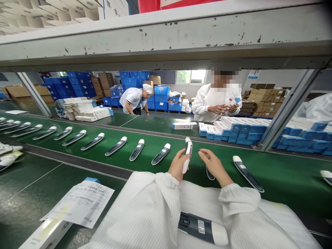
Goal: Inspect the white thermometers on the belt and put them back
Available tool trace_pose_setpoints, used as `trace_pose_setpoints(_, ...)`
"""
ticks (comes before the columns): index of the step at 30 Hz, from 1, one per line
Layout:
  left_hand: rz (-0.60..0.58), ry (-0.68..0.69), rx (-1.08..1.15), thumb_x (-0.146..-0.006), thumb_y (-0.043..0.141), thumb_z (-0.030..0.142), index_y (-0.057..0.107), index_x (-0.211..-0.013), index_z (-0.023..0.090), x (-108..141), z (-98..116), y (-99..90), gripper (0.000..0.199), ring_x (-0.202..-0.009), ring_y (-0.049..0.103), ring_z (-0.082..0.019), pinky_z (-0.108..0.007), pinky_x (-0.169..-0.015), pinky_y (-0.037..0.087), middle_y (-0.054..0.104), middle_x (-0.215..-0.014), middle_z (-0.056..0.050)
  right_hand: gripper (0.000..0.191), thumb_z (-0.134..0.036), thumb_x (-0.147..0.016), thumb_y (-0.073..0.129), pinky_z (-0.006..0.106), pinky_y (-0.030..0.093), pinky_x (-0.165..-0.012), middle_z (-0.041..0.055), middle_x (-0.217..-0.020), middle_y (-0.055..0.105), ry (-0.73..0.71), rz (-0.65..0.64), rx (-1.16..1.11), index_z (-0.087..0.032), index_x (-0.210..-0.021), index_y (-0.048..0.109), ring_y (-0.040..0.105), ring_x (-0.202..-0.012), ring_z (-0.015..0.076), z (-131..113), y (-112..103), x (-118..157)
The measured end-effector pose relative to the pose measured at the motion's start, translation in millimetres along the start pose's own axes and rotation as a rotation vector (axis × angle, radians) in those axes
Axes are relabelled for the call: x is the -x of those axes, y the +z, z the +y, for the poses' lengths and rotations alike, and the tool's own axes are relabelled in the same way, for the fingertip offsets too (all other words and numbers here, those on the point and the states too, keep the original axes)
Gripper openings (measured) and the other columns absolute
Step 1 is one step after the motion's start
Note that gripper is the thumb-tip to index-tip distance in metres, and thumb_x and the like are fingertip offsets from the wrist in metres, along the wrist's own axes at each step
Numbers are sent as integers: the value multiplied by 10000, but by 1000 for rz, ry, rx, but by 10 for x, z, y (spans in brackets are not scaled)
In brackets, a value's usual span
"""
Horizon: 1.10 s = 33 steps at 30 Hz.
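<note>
My left hand (177, 166) grips a slim handheld device (186, 166) with a white shell, held nearly upright above the green conveyor belt (145, 173). To its right, my right hand (214, 166) is apart from it, fingers loosely spread with nothing in them. Partly hidden under that hand, another device (210, 174) lies on the belt. A dark and white device (252, 181) rests farther right. On the white foam sheet (198, 193) between my sleeves lies a larger-looking device (202, 228), its left end covered by my sleeve.
Several similar devices (116, 146) lie in a row along the belt to the left. Beyond it are stacked white-and-blue boxes (233, 128) and two people in white. A printed sheet (84, 200) lies over a box (49, 233) at left. A metal shelf (155, 38) spans overhead.
</note>
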<state>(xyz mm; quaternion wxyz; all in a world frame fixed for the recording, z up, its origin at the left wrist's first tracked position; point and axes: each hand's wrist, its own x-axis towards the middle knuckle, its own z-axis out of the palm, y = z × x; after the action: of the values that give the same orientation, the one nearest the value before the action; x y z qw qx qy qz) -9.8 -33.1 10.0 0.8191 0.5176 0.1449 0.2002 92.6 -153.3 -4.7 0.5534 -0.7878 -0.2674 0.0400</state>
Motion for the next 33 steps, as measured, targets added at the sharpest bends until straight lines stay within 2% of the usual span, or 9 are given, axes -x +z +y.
trace_pose_setpoints(4,-110,107,24,-661,725,180,583,-1122,190,25,-12,28,482,-859,592,-155,-252,-738,423,649,-897,-37,370,-487,-767,586,305,470,-686,36,-1142,618,36,-233,-542,-292,-1080,618,582,-1005,224,-260,100,133)
trace_pose_setpoints(11,-195,174,-59,-684,713,235,572,-1093,204,-18,-46,-4,434,-964,582,-200,-347,-870,419,632,-1014,-61,307,-432,-761,640,252,439,-657,14,-1026,643,5,-310,-707,-290,-1033,654,557,-906,163,-227,76,160)
trace_pose_setpoints(14,-93,280,-394,-814,557,299,570,-1102,188,-83,24,-132,309,-1110,528,-252,-413,-949,388,589,-1157,-107,253,-417,-753,645,263,439,-665,14,-937,657,20,-334,-798,-264,-953,674,568,-847,162,-228,50,160)
trace_pose_setpoints(16,58,343,-782,-774,580,200,551,-1155,189,-147,89,-280,382,-1288,366,-286,-454,-1065,258,487,-1324,-122,250,-424,-753,636,285,447,-697,27,-964,668,28,-359,-830,-252,-930,675,584,-890,187,-238,32,164)
trace_pose_setpoints(18,157,287,-1050,-675,605,65,536,-1190,171,-222,134,-434,530,-1351,253,-320,-488,-1103,152,437,-1376,-148,258,-427,-755,629,300,451,-734,37,-1016,672,19,-379,-838,-246,-934,671,589,-956,211,-256,16,174)
trace_pose_setpoints(20,162,181,-1109,-638,577,13,539,-1190,149,-289,148,-545,569,-1328,294,-335,-490,-1093,176,489,-1322,-167,270,-434,-759,624,307,453,-755,42,-1033,677,15,-388,-833,-242,-944,667,593,-987,221,-278,4,187)
trace_pose_setpoints(25,88,39,-820,-773,470,158,489,-1233,178,-316,124,-524,462,-1015,596,-232,-315,-782,489,626,-1108,-114,348,-472,-746,624,321,470,-752,50,-1085,671,55,-309,-786,-245,-1009,640,611,-1000,235,-279,40,186)
trace_pose_setpoints(29,-33,-140,-106,-802,435,204,557,-1021,151,-214,117,-356,256,-691,620,-159,-205,-428,413,655,-933,-92,474,-500,-809,507,344,483,-731,64,-1113,654,49,-115,-547,-259,-1217,499,623,-969,247,-83,159,69)
trace_pose_setpoints(33,-57,-166,71,-887,424,371,570,-977,126,-122,104,-210,299,-552,576,-133,-184,-333,327,665,-861,-103,456,-385,-878,373,383,447,-803,113,-1084,644,11,74,144,-200,-1287,450,605,-976,274,196,226,-87)
